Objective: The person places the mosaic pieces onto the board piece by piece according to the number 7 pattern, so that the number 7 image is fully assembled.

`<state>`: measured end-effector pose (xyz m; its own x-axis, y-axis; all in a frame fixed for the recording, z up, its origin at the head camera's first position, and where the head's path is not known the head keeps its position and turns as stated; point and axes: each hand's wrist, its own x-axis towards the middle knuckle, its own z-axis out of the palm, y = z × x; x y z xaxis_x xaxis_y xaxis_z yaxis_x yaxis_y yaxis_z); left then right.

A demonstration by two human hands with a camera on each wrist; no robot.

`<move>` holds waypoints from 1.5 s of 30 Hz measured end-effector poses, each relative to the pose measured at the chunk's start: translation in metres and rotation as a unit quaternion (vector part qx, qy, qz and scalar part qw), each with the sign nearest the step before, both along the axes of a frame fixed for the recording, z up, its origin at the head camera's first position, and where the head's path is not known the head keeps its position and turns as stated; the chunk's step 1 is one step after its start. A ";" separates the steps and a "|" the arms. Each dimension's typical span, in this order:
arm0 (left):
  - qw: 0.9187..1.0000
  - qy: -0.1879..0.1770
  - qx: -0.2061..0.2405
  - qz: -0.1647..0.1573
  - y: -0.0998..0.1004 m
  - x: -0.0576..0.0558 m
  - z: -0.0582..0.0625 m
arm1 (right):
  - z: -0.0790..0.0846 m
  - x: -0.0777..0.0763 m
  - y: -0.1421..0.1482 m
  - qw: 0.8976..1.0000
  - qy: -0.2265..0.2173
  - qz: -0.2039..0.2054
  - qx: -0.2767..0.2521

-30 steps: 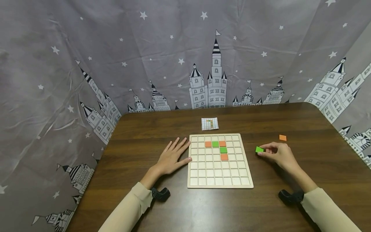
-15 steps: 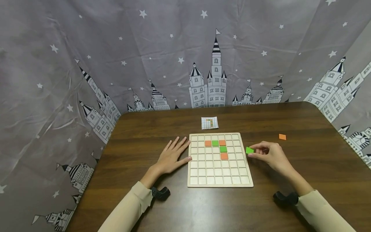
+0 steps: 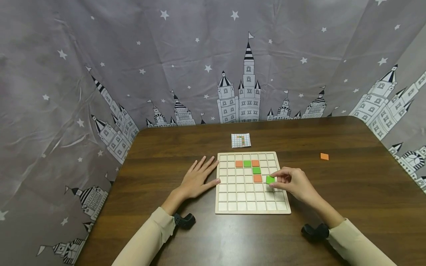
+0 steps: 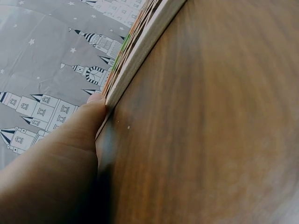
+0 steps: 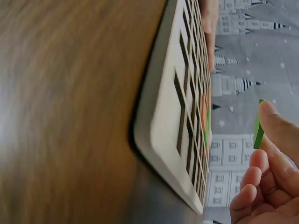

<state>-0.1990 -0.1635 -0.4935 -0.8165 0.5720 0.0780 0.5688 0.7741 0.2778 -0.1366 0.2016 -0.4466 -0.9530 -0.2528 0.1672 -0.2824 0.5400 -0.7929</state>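
A pale wooden grid board (image 3: 233, 207) lies flat on the table, with orange and green square tiles set in some of its cells. Between thumb and fingers my right hand (image 3: 297, 184) pinches a green tile (image 3: 270, 180) above the board's right part, just right of the lower orange tile (image 3: 257, 178). In the right wrist view the held green tile (image 5: 258, 125) is apart from the board (image 5: 159, 126). My left hand (image 3: 196, 181) rests spread on the table, its thumb and fingertips touching the board's left edge; the thumb (image 4: 70, 140) shows there in the left wrist view.
A single orange tile (image 3: 324, 156) lies on the table to the right of the board. Behind the board is a small card (image 3: 240, 140) printed with a coloured grid. A grey curtain (image 3: 186, 55) with castles and stars hangs behind the brown table (image 3: 166, 144).
My right hand has carried the green tile leftward from the table beside the board to over its right cells. The left hand has stayed in place.
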 end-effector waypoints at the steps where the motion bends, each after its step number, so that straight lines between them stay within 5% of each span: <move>1: 1.000 0.000 0.000 0.000 0.000 0.000 0.000 | -0.001 0.000 -0.002 1.000 -0.002 0.002 -0.001; 28: 1.000 0.003 0.005 -0.002 0.001 0.000 0.001 | -0.023 -0.010 -0.027 0.998 -0.021 0.057 -0.027; 45: 1.000 0.004 0.008 0.001 0.000 0.001 -0.001 | -0.028 -0.010 -0.030 0.998 -0.020 0.057 -0.008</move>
<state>-0.1982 -0.1634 -0.4941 -0.8164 0.5698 0.0939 0.5704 0.7705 0.2846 -0.1471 0.1714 -0.4746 -0.9242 -0.3574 0.1348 -0.3094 0.4935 -0.8128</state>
